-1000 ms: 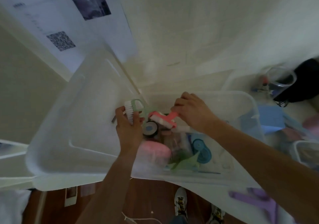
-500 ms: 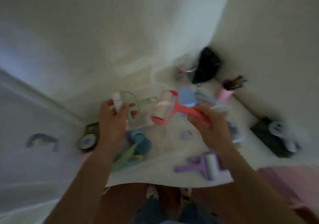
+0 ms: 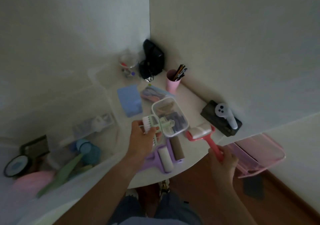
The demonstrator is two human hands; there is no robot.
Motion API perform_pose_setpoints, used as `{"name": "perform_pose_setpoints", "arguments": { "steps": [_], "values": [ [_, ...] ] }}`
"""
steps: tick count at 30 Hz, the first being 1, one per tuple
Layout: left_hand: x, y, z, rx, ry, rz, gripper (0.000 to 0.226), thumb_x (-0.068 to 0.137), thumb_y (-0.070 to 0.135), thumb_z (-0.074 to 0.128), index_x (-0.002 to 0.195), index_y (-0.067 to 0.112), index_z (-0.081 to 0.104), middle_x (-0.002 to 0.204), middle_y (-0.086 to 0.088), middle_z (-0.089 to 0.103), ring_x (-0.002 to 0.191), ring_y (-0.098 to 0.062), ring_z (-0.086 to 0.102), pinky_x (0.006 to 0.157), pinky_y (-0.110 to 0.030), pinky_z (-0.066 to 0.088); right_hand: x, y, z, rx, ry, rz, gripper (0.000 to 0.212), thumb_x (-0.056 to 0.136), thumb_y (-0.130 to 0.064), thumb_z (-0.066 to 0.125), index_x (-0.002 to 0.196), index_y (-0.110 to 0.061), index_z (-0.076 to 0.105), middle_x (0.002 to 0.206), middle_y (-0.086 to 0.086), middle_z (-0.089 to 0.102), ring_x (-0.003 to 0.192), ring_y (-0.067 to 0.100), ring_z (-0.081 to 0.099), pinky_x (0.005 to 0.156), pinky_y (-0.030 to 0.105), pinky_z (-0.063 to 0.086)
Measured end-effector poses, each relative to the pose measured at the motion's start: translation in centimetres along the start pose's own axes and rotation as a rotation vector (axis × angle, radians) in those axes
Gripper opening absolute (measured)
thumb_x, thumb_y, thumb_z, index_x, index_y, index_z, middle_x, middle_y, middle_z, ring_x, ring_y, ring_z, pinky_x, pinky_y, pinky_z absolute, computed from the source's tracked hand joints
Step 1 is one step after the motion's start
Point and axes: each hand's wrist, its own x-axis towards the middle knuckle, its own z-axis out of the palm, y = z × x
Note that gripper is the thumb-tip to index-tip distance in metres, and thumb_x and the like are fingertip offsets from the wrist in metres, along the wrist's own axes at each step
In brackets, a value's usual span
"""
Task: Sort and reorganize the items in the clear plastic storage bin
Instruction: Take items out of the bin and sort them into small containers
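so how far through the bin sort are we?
Partly done. Out on the white table: a purple lint roller, a blue card and a small clear lidded box. In hand: left hand grips a green bristle brush; right hand holds a coral lint roller. Left in the clear plastic bin: teal cups, a pink round item and more.

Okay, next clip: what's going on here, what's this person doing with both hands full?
A person is emptying cleaning tools from a clear storage bin onto a white table. The left hand grips a pale green brush; the right hand holds a pink lint roller by its handle, roller end near the table. A purple lint roller already lies there.
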Motion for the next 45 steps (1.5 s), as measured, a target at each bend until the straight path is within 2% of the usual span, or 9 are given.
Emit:
{"name": "perform_pose_setpoints", "arguments": {
  "steps": [3,12,17,22,29,33,38,41,45],
  "values": [
    [-0.7,-2.1,0.5,0.047,0.006,-0.052,0.018,0.095,0.003,0.062,0.102,0.013,0.049,0.1,-0.019,0.071,0.079,-0.027,0.074,0.076,-0.049,0.062,-0.3,2.1,2.3,0.005,-0.038,0.116,0.02,0.09,-0.023,0.069,0.108,-0.015,0.067,0.114,0.012,0.057,0.084,0.015,0.057,0.07,0.018,0.042],
    [-1.1,-4.7,0.1,0.096,-0.024,-0.127,0.023,0.097,0.001,0.058,0.118,0.009,0.055,0.108,-0.016,0.071,0.09,-0.027,0.073,0.081,-0.046,0.061,0.9,3.2,8.0,-0.093,-0.138,0.171,0.028,0.084,-0.039,0.069,0.11,-0.034,0.059,0.108,0.001,0.062,0.1,0.028,0.06,0.084,0.053,0.055],
    [-1.5,-3.2,-0.8,0.049,-0.052,-0.11,0.02,0.099,0.006,0.057,0.113,0.02,0.06,0.111,-0.008,0.073,0.099,-0.028,0.072,0.091,-0.053,0.058,0.1,-1.6,5.6,-0.153,-0.009,0.143,0.043,0.082,-0.04,0.075,0.118,-0.026,0.057,0.106,-0.003,0.063,0.102,0.021,0.059,0.086,0.039,0.048],
    [-3.4,0.8,-4.8,-0.037,-0.102,0.006,0.015,0.097,0.011,0.062,0.11,0.016,0.068,0.102,-0.004,0.077,0.094,-0.025,0.075,0.08,-0.046,0.061,-4.6,-14.2,3.2,0.149,-0.219,-0.209,0.012,0.09,-0.034,0.062,0.102,-0.031,0.061,0.096,-0.012,0.065,0.088,0.006,0.064,0.078,0.032,0.053],
    [-3.9,2.8,-18.4,-0.134,0.197,0.097,0.011,0.092,0.018,0.072,0.1,0.012,0.077,0.092,-0.005,0.079,0.087,-0.021,0.076,0.084,-0.044,0.061,-11.6,-25.6,12.7,-0.213,-0.705,-0.956,0.031,0.091,-0.03,0.069,0.12,-0.023,0.064,0.103,-0.006,0.07,0.097,0.009,0.062,0.083,0.024,0.046],
    [-3.5,1.2,-26.0,0.133,0.389,0.142,0.015,0.096,0.029,0.065,0.093,0.019,0.075,0.082,0.004,0.077,0.075,-0.008,0.072,0.073,-0.028,0.06,-15.5,-26.9,20.1,-0.258,-1.16,-0.621,0.012,0.093,-0.019,0.066,0.104,-0.024,0.064,0.085,-0.001,0.072,0.077,0.016,0.066,0.068,0.021,0.048],
    [-1.8,-2.3,-33.6,1.039,0.349,0.086,0.03,0.092,0.049,0.06,0.083,0.022,0.067,0.078,0.002,0.07,0.076,-0.018,0.068,0.067,-0.025,0.05,-17.6,-28.2,25.3,-0.255,-1.015,0.011,0.012,0.093,-0.012,0.05,0.083,-0.008,0.055,0.073,0.008,0.053,0.062,0.018,0.047,0.057,0.026,0.036],
    [-1.1,-4.0,-34.0,0.933,0.006,-0.065,0.033,0.089,0.053,0.064,0.085,0.022,0.074,0.081,0.003,0.072,0.076,-0.014,0.068,0.068,-0.028,0.053,-18.5,-27.8,26.4,-0.186,-0.949,0.246,0.017,0.087,-0.005,0.045,0.071,-0.01,0.042,0.067,0.008,0.035,0.058,0.02,0.032,0.056,0.027,0.028],
    [-1.2,-4.0,-34.8,0.654,0.001,-0.038,0.021,0.091,0.034,0.069,0.072,0.026,0.074,0.07,0.008,0.073,0.064,-0.006,0.067,0.063,-0.022,0.053,-19.1,-26.5,26.4,-0.213,-1.003,0.315,0.015,0.084,-0.005,0.055,0.076,-0.009,0.043,0.064,0.007,0.034,0.054,0.017,0.029,0.053,0.028,0.023]
  ]
}}
